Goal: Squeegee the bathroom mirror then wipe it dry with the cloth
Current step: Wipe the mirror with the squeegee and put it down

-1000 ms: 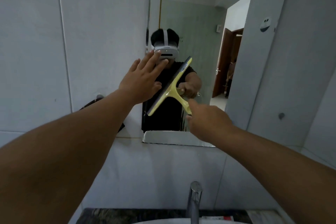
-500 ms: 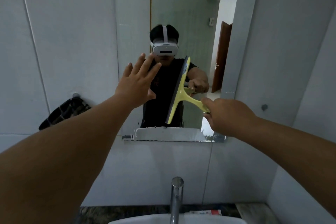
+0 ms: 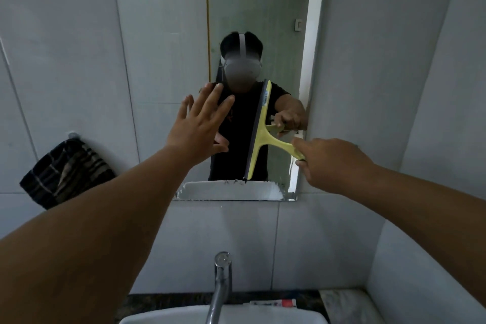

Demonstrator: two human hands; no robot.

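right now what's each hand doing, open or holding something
Left hand: open, fingers spread, holding nothing, raised in front of the mirror.
Right hand: closed on the handle of the yellow squeegee, blade nearly upright on the glass.

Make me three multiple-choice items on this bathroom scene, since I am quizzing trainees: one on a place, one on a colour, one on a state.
1. Where does the striped cloth hang?
A. On a wall hook left of the mirror
B. Over the tap
C. In the right hand

2. What colour is the squeegee frame?
A. Red
B. Yellow
C. Blue

3. How is the left hand?
A. Closed round the squeegee
B. Gripping the cloth
C. Open, fingers spread, holding nothing

Answers:
1 A: the cloth hangs from a hook on the tiled wall, left of the mirror.
2 B: the frame and handle are yellow, with a dark blade.
3 C: the palm is raised toward the mirror and empty, while the right hand holds the squeegee handle.
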